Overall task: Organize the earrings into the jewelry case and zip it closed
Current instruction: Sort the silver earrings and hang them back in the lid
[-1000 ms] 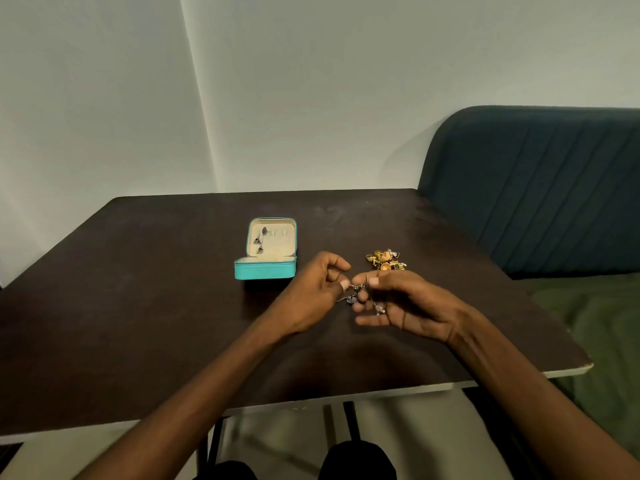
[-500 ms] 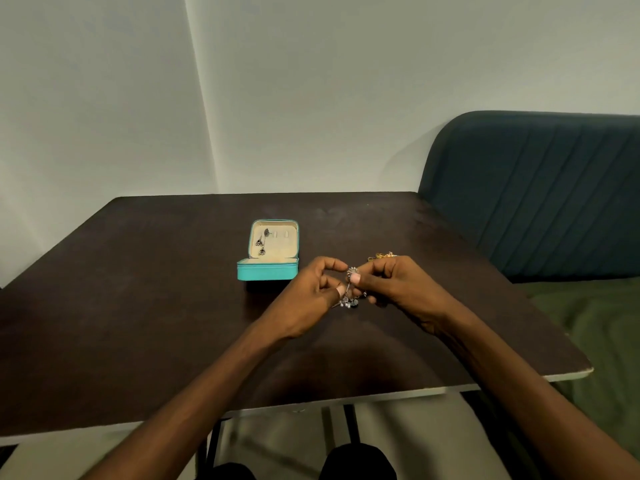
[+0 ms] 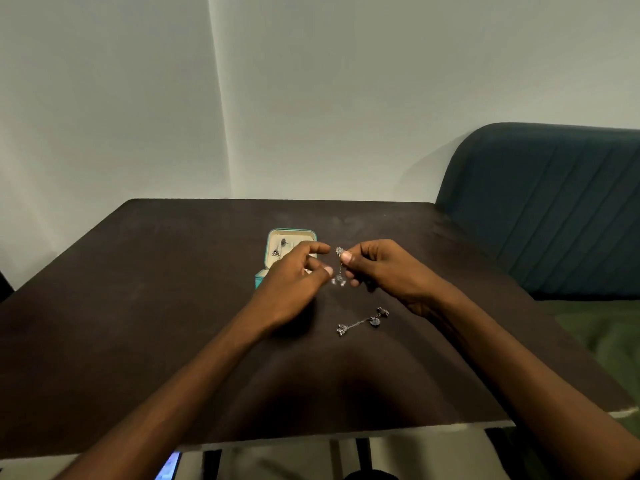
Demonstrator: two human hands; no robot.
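The teal jewelry case [image 3: 273, 237] stands open on the dark table [image 3: 138, 306], its cream lid holding a silver earring pair [image 3: 280, 247]. My right hand [image 3: 384, 271] pinches the top of a silver drop earring [image 3: 340, 268], which dangles above the table. My left hand [image 3: 294, 285] hovers just left of it in front of the case, fingers loosely spread and holding nothing. A second silver drop earring [image 3: 362, 321] lies flat on the table below my right hand. My hands hide the case's lower half.
A dark blue padded seat back [image 3: 554, 202] and a green cushion [image 3: 609, 334] stand to the right of the table. The table's front edge [image 3: 346, 436] runs below my forearms. A plain wall is behind.
My hands have come apart. One silver earring now lies on the table, and my right hand alone holds the other. My right hand now hides the gold earrings.
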